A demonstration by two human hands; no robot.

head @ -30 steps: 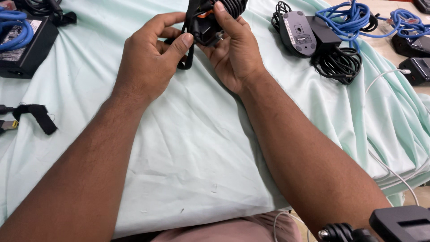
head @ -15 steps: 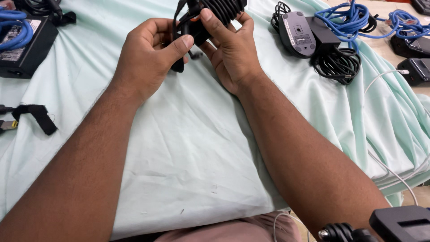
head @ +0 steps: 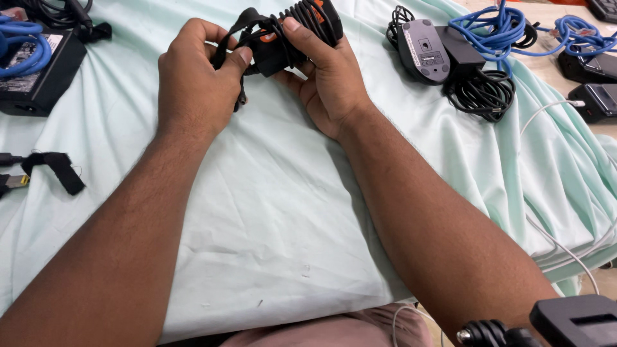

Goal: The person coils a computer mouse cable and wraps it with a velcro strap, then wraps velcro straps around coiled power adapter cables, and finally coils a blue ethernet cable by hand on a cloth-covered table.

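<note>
A pale green cloth (head: pixel 270 212), rumpled into soft folds, covers the work surface and fills most of the frame. At the upper middle, lifted just above the cloth, is a black mouse with orange accents (head: pixel 292 38), its own black cord (head: pixel 254 29) wrapped around the body in tight turns. The right hand (head: pixel 324 77) cups the body from below and the right, thumb laid across the coils, fingers curled shut around it. The left hand (head: pixel 196 77) is closed too, thumb and fingertips pinching a loop of the cord at the bundle's left end. It looks light and hard-shelled, smooth plastic that could slip, while the cord is springy and likely to unwind if let go; the surest hold seems to be across the wrapped middle, with the loose end kept pinched. Further out, at the upper right, a grey mouse (head: pixel 421 48) lies beside a black adapter with a coiled black cable (head: pixel 479 93), and blue cables (head: pixel 508 32) are heaped behind them. At the upper left a black box (head: pixel 45 77) carries another blue cable (head: pixel 22 48). A black strap (head: pixel 54 168) lies at the left edge, and a thin white cable (head: pixel 565 241) trails down the right side.
</note>
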